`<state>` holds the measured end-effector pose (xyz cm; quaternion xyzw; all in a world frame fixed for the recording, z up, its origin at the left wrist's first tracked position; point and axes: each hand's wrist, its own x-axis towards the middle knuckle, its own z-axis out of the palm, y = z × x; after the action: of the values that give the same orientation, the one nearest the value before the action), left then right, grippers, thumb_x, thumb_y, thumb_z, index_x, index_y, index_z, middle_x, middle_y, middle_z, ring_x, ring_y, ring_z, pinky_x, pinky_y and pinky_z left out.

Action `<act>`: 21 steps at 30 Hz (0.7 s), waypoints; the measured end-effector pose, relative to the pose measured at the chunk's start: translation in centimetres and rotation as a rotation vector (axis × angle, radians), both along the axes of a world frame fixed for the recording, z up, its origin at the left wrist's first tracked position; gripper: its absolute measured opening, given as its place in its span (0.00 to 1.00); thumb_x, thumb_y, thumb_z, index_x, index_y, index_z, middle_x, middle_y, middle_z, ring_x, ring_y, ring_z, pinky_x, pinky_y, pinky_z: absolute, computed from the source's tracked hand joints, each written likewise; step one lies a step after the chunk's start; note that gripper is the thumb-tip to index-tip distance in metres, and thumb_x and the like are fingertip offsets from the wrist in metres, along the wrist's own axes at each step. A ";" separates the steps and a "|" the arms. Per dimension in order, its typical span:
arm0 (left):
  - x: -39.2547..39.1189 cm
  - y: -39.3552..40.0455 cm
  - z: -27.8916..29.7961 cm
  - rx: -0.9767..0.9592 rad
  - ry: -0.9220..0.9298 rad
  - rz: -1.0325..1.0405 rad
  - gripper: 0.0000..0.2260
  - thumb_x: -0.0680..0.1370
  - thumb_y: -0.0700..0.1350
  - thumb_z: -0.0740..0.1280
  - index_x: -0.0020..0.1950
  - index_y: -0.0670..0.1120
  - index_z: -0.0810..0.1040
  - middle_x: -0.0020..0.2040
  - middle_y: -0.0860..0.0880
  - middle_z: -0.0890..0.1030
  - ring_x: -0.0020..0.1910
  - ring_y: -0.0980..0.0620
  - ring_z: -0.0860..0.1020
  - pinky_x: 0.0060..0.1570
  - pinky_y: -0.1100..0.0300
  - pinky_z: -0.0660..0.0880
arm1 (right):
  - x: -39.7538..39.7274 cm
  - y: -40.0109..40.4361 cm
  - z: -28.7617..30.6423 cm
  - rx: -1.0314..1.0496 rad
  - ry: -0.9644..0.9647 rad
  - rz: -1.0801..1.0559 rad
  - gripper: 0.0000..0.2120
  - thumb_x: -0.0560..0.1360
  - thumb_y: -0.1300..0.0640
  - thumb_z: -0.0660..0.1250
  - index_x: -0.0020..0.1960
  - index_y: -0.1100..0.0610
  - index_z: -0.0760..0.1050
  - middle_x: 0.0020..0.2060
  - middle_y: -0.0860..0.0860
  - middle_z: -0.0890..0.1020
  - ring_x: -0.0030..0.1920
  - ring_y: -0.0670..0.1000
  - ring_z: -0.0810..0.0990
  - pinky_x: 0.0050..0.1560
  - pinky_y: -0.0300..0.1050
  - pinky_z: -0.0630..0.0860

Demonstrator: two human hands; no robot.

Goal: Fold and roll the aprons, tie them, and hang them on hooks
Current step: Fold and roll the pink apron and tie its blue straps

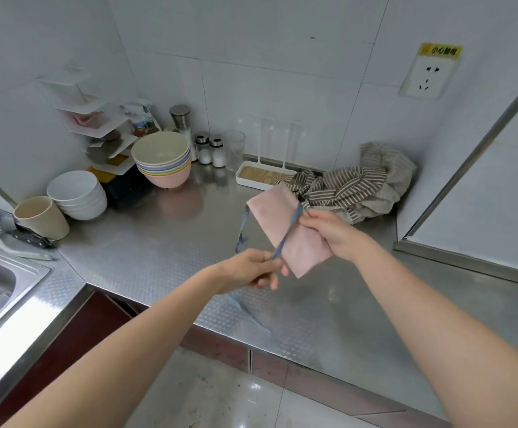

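Our left hand (pixel 253 268) is closest to us, and its fingers pinch the blue strap (pixel 285 234). Up and to the right, our right hand (pixel 328 231) grips the pink apron roll (pixel 285 223) above the metal counter (pixel 159 242). We see the roll slant from far-left to near-right, with the strap crossing it. Farther back, a striped apron (pixel 353 186) lies crumpled in the corner.
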<state>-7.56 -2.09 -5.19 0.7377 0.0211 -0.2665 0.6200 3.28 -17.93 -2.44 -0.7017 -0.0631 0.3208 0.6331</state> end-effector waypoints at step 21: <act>2.7 0.6 4.7 0.523 -0.029 -0.115 0.07 0.79 0.40 0.62 0.41 0.44 0.74 0.34 0.51 0.69 0.32 0.57 0.65 0.34 0.66 0.63 | -1.6 4.0 3.5 -1.006 -0.410 0.943 0.21 0.70 0.49 0.73 0.58 0.58 0.77 0.51 0.52 0.78 0.47 0.50 0.75 0.42 0.41 0.71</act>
<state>-4.86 -1.44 -0.45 0.8766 0.0383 -0.2761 0.3922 1.67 -13.96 1.06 -0.8527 -0.3215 0.4118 0.0024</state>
